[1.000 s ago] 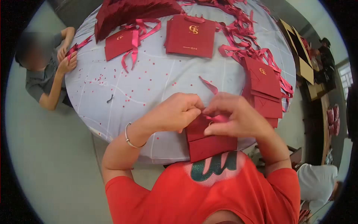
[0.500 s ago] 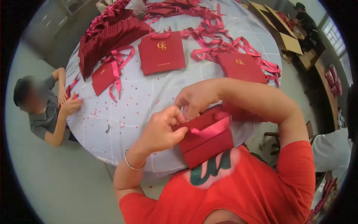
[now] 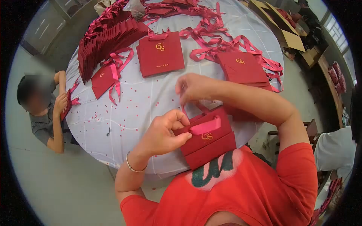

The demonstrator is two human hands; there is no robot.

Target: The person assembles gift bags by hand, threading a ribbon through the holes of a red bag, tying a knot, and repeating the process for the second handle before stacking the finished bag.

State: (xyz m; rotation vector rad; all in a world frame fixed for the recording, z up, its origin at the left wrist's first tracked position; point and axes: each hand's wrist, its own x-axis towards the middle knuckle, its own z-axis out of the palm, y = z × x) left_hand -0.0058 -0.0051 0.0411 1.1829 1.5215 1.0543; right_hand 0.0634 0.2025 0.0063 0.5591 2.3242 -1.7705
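A dark red paper gift bag (image 3: 208,147) with a gold logo stands against the table's near edge, close to my red shirt. My left hand (image 3: 164,132) grips its upper left edge, thumb in front and fingers bent at the rim. A pink ribbon handle (image 3: 206,126) lies across the bag's front. Above the far side of the bag, my right hand (image 3: 193,88) is closed around a ribbon (image 3: 183,109) that runs down toward the bag's opening. Its fingertips are partly hidden.
Red bags are stacked on the round table at right (image 3: 243,69), in the middle (image 3: 161,54) and in a long row at left (image 3: 109,43). Small red dots (image 3: 122,119) are scattered on the cloth. A co-worker (image 3: 41,109) sits at left; cardboard boxes (image 3: 292,39) stand at far right.
My right hand has moved up and away from the bag's rim, drawing a ribbon with it. My left hand stays at the bag. The bag's logo now shows. The co-worker's hands have drawn together.
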